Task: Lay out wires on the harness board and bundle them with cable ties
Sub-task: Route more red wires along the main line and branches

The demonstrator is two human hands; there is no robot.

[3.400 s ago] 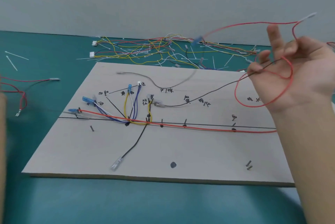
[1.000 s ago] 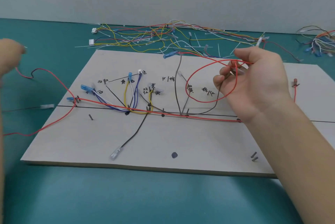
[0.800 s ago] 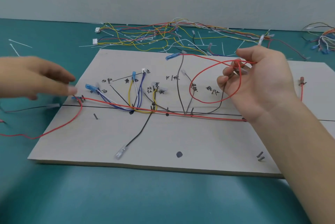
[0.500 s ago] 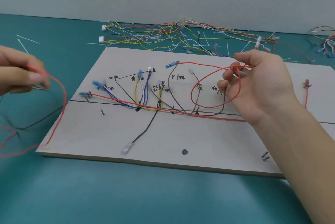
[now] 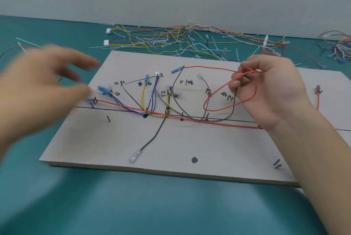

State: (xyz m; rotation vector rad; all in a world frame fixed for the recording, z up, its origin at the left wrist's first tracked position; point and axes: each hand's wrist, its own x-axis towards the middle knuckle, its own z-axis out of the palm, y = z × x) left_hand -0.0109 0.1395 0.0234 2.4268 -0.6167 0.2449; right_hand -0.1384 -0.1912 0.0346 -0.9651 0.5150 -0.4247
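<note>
The board (image 5: 190,139) lies on the worktop (image 5: 171,206), its long edge running 9 to 3 o'clock. At 9 o'clock the left hand (image 5: 38,90) is blurred, with its fingers spread and nothing visible in them. At 2 o'clock the right hand (image 5: 271,90) pinches a red wire (image 5: 204,105) that hangs in a slack loop over the board. The wire's straight stretch runs 3 to 9, and its blue terminal (image 5: 177,69) points to 9. The loop could snag a nail (image 5: 108,118) or drag the routed wires (image 5: 150,114) loose. Spare wires (image 5: 171,40) lie at 12.

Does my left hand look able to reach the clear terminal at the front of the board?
Probably yes. The left hand looks open and empty, and the clear terminal lies alone on the board, with nothing over it. The right hand pinches the red loop well away.
</note>
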